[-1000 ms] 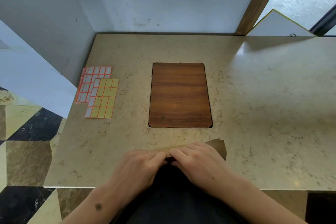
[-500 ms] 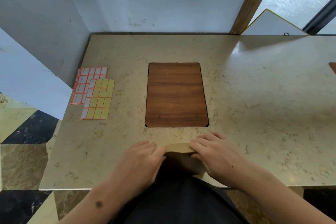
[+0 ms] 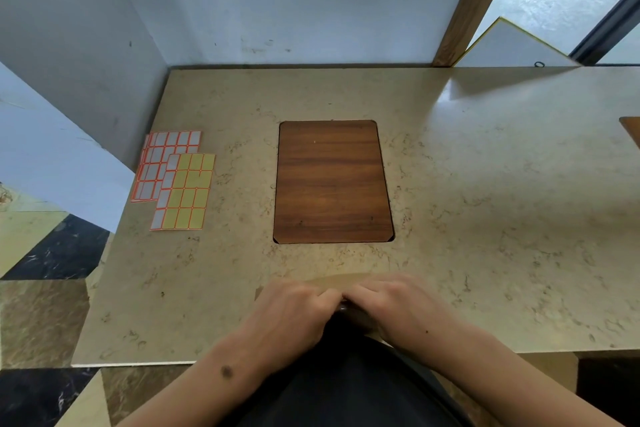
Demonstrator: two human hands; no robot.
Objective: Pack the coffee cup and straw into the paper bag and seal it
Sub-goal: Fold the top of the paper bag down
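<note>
Table (image 3: 485,218): beige stone top, set into a corner of pale walls, near edge toward the person.

Panel (image 3: 332,182): dark wood rectangle, set flush in the table's middle, long side running away from the camera. A second brown piece (image 3: 632,135) shows at the right frame edge, cut off.

Label sheets (image 3: 176,180): two overlapping sheets at the table's left side, near the wall. The back one is white with orange borders; the front one is mostly yellow with one white column on its left.

Bag (image 3: 346,279): brown paper, at the near edge of the table, just in front of the panel and apart from it. Only its top strip and a corner at the left are visible; the rest is under the hands. Cup and straw are not visible.

Left hand (image 3: 294,308): fingers curled over the bag's top edge, gripping it.

Right hand (image 3: 388,302): same posture, fingers curled down on the bag's top, holding it. Fingertips of the two hands meet at the centre of the bag.
</note>
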